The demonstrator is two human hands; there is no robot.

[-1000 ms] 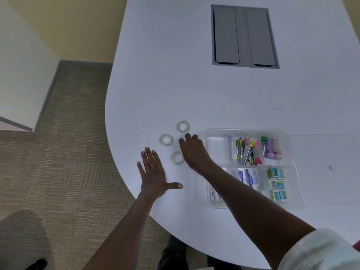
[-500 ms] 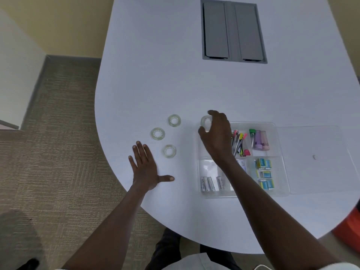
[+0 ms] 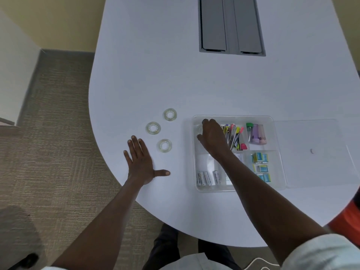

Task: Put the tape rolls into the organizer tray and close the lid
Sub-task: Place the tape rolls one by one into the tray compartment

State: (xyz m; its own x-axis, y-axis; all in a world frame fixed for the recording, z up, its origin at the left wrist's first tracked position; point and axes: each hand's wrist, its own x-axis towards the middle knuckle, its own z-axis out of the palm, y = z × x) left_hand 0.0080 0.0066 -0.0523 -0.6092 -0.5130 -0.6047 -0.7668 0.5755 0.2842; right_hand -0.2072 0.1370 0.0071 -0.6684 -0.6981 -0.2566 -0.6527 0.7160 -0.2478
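Three clear tape rolls (image 3: 169, 114) (image 3: 153, 128) (image 3: 164, 145) lie flat on the white table, left of the clear organizer tray (image 3: 233, 116). My right hand (image 3: 213, 136) reaches down into the tray's far-left compartment, fingers curled around a fourth tape roll (image 3: 199, 129) that is mostly hidden by the hand. My left hand (image 3: 141, 162) rests flat on the table, fingers spread, just left of the nearest roll and holding nothing. The clear lid (image 3: 315, 137) lies flat on the table against the tray's right side.
Other tray compartments hold coloured pens (image 3: 234, 136), batteries (image 3: 206, 178) and small blue boxes (image 3: 261, 167). A grey cable hatch (image 3: 231, 26) is set into the table farther back. The table's curved edge (image 3: 116, 178) runs close to my left wrist, carpet below.
My right hand picked a tape roll up from the table, carried it right and has lowered it into the tray's far-left compartment. My left hand stayed flat on the table.
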